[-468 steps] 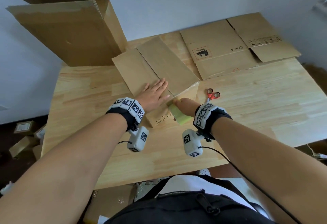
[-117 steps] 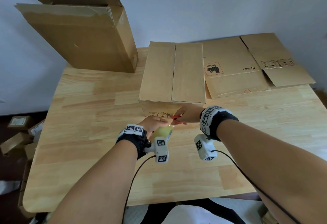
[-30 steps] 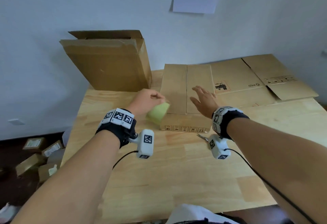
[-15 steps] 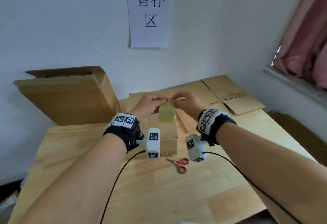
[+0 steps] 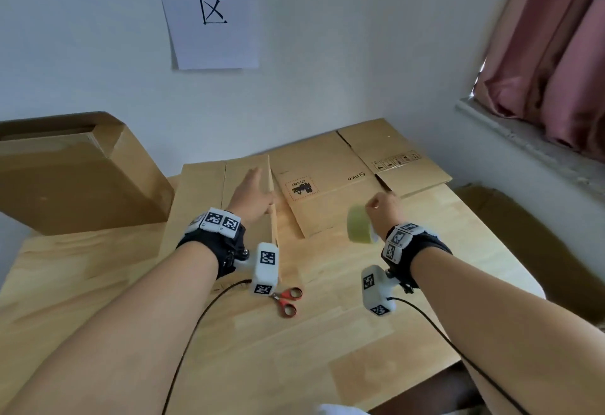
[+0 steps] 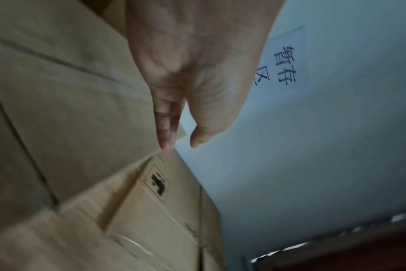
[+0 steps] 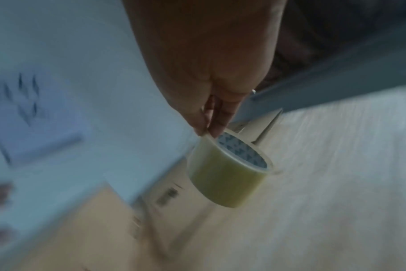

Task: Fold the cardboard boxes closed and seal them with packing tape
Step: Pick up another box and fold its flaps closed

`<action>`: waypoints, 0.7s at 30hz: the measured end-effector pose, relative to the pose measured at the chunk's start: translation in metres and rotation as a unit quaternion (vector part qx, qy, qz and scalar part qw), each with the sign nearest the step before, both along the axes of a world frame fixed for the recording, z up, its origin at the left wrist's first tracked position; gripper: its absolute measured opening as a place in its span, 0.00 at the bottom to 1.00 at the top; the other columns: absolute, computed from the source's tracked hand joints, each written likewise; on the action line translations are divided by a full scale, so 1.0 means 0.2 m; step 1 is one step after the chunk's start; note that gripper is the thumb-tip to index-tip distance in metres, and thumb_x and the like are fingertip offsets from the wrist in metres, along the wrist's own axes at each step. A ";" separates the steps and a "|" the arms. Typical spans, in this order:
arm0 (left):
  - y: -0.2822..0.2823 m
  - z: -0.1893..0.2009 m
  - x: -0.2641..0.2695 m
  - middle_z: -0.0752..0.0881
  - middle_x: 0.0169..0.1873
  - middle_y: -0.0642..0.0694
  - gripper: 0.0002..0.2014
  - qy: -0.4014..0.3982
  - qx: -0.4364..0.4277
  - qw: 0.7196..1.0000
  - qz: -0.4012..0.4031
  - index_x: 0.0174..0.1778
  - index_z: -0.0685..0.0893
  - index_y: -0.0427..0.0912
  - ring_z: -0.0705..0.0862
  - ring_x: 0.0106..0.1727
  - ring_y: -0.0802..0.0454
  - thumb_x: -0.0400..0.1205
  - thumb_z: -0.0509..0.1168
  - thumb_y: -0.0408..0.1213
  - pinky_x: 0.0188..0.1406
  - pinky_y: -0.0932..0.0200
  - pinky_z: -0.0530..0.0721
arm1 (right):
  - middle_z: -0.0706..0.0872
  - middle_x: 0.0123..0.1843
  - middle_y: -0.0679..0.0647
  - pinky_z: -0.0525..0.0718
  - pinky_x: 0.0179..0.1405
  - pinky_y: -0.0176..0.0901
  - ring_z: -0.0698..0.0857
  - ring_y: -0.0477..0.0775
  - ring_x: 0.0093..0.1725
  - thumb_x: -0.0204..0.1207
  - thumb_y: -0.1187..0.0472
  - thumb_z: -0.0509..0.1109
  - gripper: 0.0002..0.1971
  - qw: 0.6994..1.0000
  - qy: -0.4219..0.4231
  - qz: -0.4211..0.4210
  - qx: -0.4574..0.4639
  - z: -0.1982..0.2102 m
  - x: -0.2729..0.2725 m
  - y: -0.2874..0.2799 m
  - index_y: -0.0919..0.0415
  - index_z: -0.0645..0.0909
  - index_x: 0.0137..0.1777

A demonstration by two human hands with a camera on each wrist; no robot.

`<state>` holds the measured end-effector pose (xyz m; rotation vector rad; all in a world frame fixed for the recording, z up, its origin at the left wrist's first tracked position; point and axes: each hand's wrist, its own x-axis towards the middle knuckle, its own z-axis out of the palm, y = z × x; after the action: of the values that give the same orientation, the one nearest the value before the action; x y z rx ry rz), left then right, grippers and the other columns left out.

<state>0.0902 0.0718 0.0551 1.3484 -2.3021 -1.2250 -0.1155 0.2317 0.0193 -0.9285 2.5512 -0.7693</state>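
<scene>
The closed cardboard box (image 5: 203, 205) stands on the wooden table (image 5: 294, 365), its two top flaps meeting in a seam. My left hand (image 5: 253, 191) lies along the box's right top edge. The left wrist view shows its fingers (image 6: 166, 128) straight on the cardboard, with the thumb held apart. To the right, above the table, my right hand (image 5: 381, 208) holds the yellowish packing tape roll (image 5: 359, 228). In the right wrist view thumb and fingers (image 7: 218, 119) pinch the rim of the tape roll (image 7: 223, 176), which hangs below them.
Red-handled scissors (image 5: 285, 300) lie on the table in front of the box. Flattened cardboard (image 5: 330, 185) covers the back right of the table. A stack of folded boxes (image 5: 82, 178) leans against the wall at left. A curtain and window sill are at right.
Half a second ago both hands held the tape together above the box. Now they are apart: the right hand has carried the roll rightward, the left has dropped onto the box's right edge.
</scene>
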 end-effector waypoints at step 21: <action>0.05 -0.20 -0.08 0.52 0.83 0.52 0.24 -0.074 -0.089 0.991 -0.069 0.78 0.69 0.50 0.80 0.62 0.58 0.85 0.60 0.33 0.66 0.57 0.76 | 0.68 0.72 0.64 0.83 0.58 0.54 0.81 0.64 0.58 0.75 0.80 0.56 0.37 0.973 -0.070 0.075 0.208 -0.52 -0.12 0.15 0.51 0.59 0.81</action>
<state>0.0749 0.0825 0.0144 1.2760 -2.5766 -0.9553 -0.1398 0.2609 -0.0842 -0.8766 2.3538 -0.2306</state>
